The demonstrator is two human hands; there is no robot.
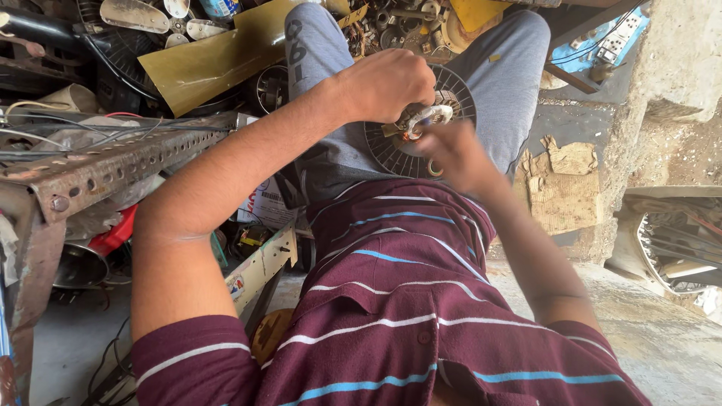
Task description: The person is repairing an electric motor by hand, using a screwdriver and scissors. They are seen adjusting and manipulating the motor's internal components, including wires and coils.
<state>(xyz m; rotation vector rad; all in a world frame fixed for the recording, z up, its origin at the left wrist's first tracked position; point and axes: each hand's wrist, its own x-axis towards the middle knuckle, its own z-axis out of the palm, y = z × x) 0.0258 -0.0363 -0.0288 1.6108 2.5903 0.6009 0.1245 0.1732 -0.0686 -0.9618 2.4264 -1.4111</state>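
A round black ribbed motor housing (pixel 389 150) rests on my lap between my grey trouser legs. At its centre sit copper windings with white sleeved wires (pixel 426 116). My left hand (pixel 387 83) is closed in a fist over the top of the housing and winding. My right hand (pixel 450 154) is blurred, its fingers at the white wires on the housing's right side. Whether it grips them I cannot tell for sure. My striped maroon shirt fills the lower view.
A rusty perforated metal rack (pixel 90 169) stands at the left. Fan blades (pixel 135 15) and a yellow sheet (pixel 203 64) lie beyond it. Torn cardboard (pixel 560 188) lies on the floor at right, beside a concrete block (pixel 677 60). A fan guard (pixel 669 240) sits far right.
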